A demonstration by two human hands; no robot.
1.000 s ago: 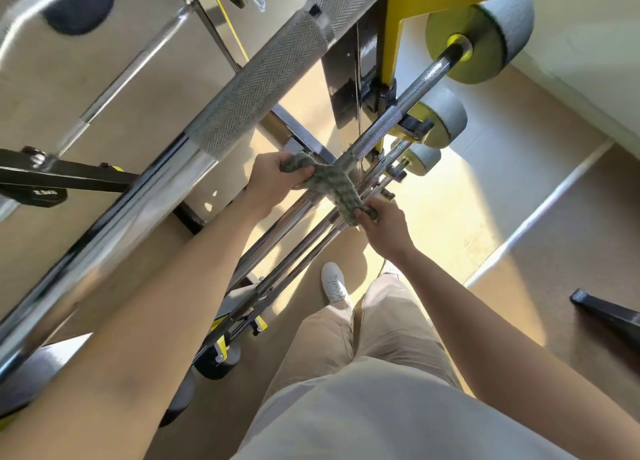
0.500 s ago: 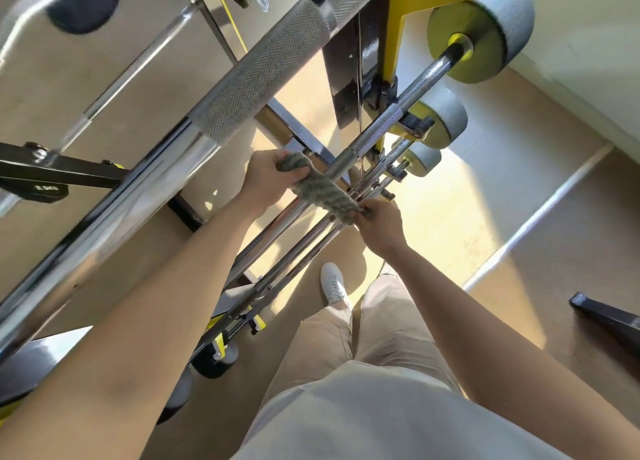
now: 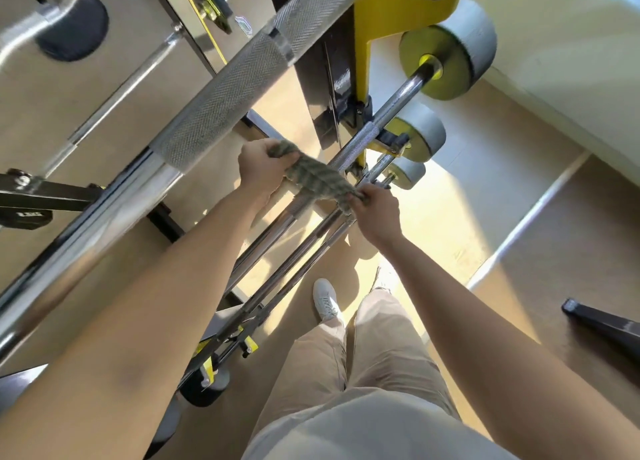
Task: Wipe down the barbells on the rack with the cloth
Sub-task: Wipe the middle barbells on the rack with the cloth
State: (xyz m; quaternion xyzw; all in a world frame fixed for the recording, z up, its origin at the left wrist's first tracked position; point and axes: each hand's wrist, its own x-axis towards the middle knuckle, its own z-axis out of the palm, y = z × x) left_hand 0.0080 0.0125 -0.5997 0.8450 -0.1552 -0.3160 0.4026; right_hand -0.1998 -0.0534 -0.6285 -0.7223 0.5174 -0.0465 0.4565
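- The left hand is clenched round the upper end of the cloth, with its fingers curled over a bunched wad of it.
- The right hand grasps the lower end, fingers curled under and knuckles toward the camera.
- The cloth is grey-green and ribbed. It is stretched taut between the two hands and lies across a chrome barbell, touching it just below the knurled part.
- That barbell runs slantwise from upper right to lower left. At the upper right it ends in a grey weight with a yellow face.
- Thinner bars lie just below it and parallel to it, and the right hand is over them.
- A thick knurled top bar crosses close to the camera above the left hand, apart from the cloth.
- The rack shows a black upright and a yellow bracket at the top centre.
- Beige trousers and a white shoe show below, over a tan floor.
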